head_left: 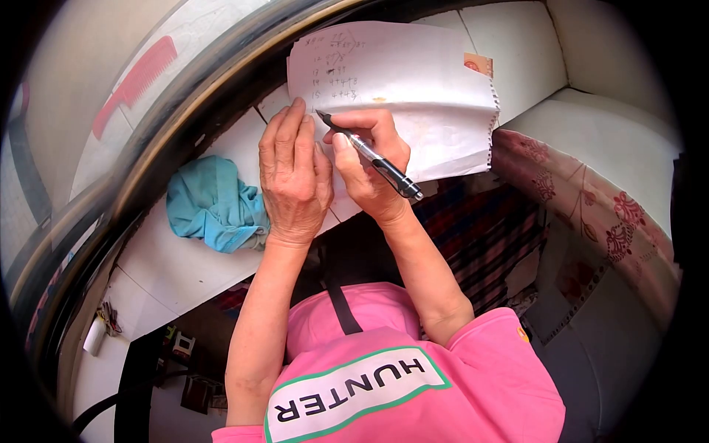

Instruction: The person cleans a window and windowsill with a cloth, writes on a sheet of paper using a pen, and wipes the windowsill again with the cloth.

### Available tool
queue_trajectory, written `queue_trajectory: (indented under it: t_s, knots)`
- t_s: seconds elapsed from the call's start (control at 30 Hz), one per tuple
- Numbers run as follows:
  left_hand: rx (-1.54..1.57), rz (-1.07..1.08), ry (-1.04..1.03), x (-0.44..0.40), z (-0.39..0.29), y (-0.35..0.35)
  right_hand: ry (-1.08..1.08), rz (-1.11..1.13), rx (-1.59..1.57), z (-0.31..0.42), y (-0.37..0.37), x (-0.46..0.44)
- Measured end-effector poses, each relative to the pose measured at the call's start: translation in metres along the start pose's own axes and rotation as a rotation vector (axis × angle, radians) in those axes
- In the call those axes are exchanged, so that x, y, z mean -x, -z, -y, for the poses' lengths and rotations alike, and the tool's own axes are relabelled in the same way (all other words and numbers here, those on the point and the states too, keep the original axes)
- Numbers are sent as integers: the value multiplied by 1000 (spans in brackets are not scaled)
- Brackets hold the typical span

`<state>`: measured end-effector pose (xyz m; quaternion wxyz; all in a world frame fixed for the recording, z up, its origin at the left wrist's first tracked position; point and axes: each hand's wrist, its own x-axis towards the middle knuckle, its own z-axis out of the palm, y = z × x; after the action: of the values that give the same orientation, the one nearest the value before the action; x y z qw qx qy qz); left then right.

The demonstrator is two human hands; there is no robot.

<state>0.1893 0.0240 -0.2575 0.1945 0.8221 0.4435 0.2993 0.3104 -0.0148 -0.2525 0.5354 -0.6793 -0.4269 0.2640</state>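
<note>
My right hand (371,159) grips a black and clear pen (380,164), its tip on the paper just under the lowest written row. The white paper (436,96) has a torn, perforated right edge, a crease across it and rows of handwritten numbers at its upper left. My left hand (295,173) lies flat, palm down, with fingers stretched out and fingertips by the paper's lower left corner; nothing shows in it. A crumpled blue cloth (214,203) lies just left of my left hand.
A red comb (136,85) shows at the upper left, beyond a dark curved rim (177,107). A patterned pink cloth (583,196) hangs on the right. On the white tiled surface (166,277), a small white object (94,336) sits at the lower left.
</note>
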Motion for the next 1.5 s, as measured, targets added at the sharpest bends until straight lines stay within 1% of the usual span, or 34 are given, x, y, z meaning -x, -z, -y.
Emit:
queue_trajectory:
  t_s: [0.2,0.43,1.5]
  knots:
    - [-43,18,-16,-1,-3,2,-7,-30,-40,0,-1,0]
    - [-51,20,-10,-1,-5,2,85,-66,-3,-7,-6,-1]
    - [-47,5,-12,-1,-4,0,234,-79,121,-5,-6,-7]
